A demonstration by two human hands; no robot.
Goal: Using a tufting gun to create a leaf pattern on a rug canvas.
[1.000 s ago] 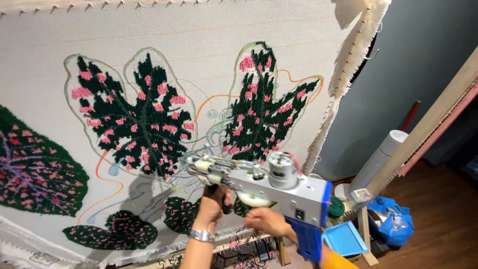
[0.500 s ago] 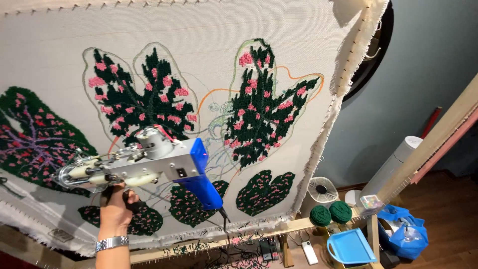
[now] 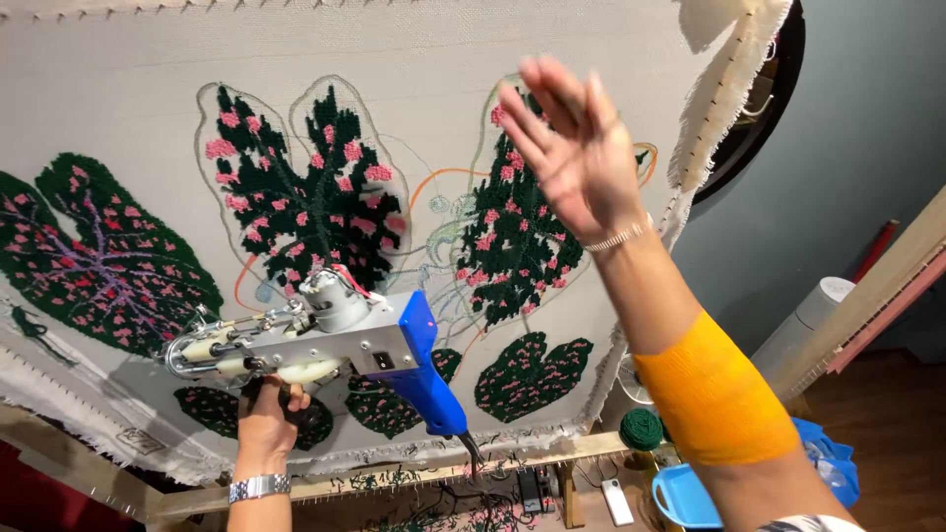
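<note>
My left hand (image 3: 268,412) grips the front handle of a tufting gun (image 3: 325,340), a silver machine with a blue rear handle, held sideways in front of the cloth with its needle end to the left. My right hand (image 3: 574,143) is raised high with fingers spread and holds nothing; a thin bracelet sits at the wrist and an orange wrap covers the forearm. Behind both hangs a stretched white tufting cloth (image 3: 128,108) with dark green leaves dotted pink.
The wooden frame's bottom bar (image 3: 512,455) runs under the cloth, with yarn scraps below it. At the lower right are a green yarn ball (image 3: 641,429), a blue tray (image 3: 680,493) and a white cylinder (image 3: 800,320). A slanted wooden beam (image 3: 887,276) stands at the right.
My right hand has let go of the gun's blue handle and risen in front of the cloth. The gun, in my left hand only, swung left and then back toward the middle.
</note>
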